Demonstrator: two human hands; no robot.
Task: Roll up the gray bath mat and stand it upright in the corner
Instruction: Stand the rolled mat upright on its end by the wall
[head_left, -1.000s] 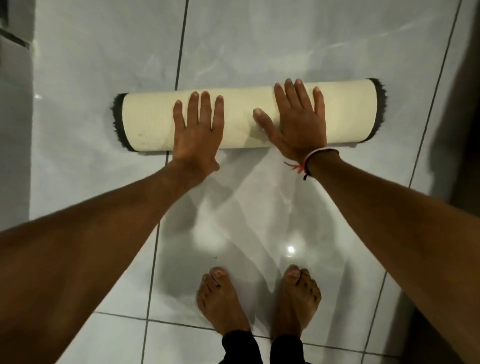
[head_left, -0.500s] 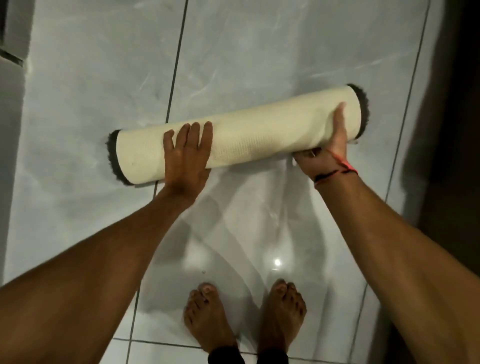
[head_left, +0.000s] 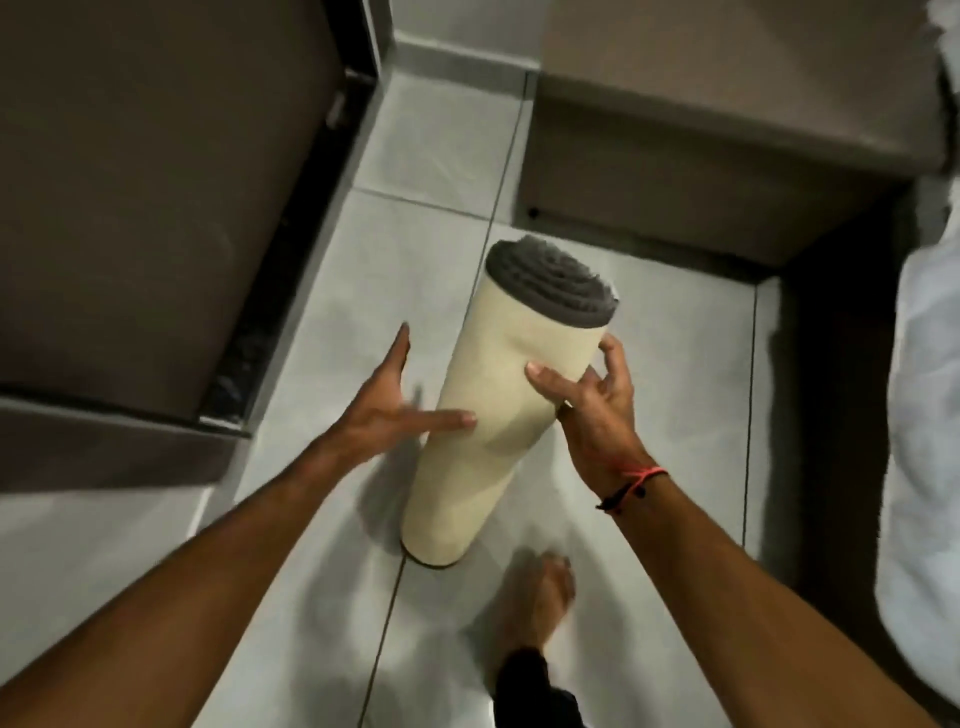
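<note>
The rolled bath mat (head_left: 498, 415) stands on end on the tiled floor in the middle of the view, cream backing outward, its gray pile showing as a spiral at the top end. It leans slightly away from me. My right hand (head_left: 592, 410) grips its upper right side, thumb on the front and fingers curled behind. My left hand (head_left: 395, 410) is spread open at its left side, with one fingertip touching the roll. The floor corner (head_left: 457, 67) lies farther ahead, between the dark cabinet and the low block.
A dark brown cabinet (head_left: 156, 197) fills the left. A gray-brown low block (head_left: 701, 156) stands ahead on the right, with a narrow strip of floor between them. White fabric (head_left: 930, 415) hangs at the right edge. My bare foot (head_left: 535, 603) is just below the roll.
The roll lay flat on the floor under both hands; now it stands on end. My right hand moved to its end and raised it. The view has turned toward the corner.
</note>
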